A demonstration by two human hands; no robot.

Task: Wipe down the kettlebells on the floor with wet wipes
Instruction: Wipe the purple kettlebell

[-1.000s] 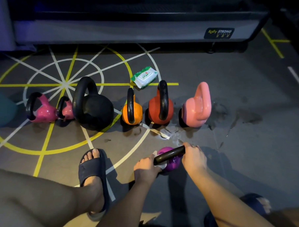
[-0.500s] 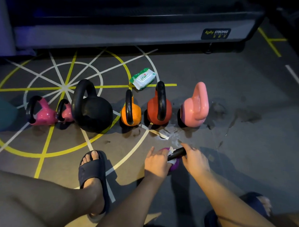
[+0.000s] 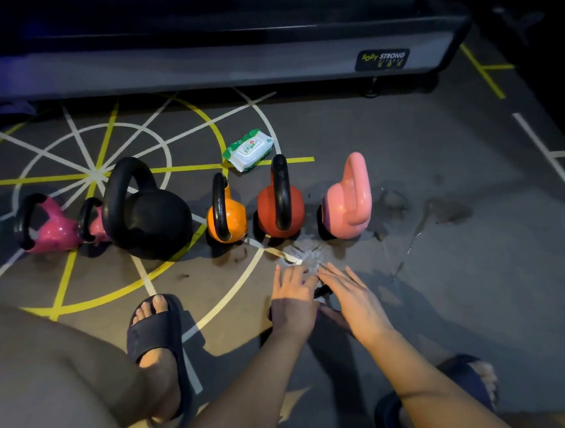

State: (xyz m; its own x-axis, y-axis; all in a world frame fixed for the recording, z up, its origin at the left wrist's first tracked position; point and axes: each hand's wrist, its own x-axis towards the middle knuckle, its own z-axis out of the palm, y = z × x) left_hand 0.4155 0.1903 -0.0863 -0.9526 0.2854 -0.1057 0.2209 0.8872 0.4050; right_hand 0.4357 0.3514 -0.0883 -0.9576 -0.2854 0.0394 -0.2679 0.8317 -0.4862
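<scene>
Kettlebell (image 3: pixel 322 289) (mostly hidden) under left grip (image 3: pixel 291 302) and right grip (image 3: pixel 356 298), both released, fingers straight

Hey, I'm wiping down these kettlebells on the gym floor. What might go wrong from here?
1. What look like wet patches spread on the floor beside the pink kettlebell. In a loose sandal you might slip when you stand up.
2. Your left hand and right hand lie over the small kettlebell with straight fingers, not gripping it. It could tip or roll toward your bare toes.
</scene>
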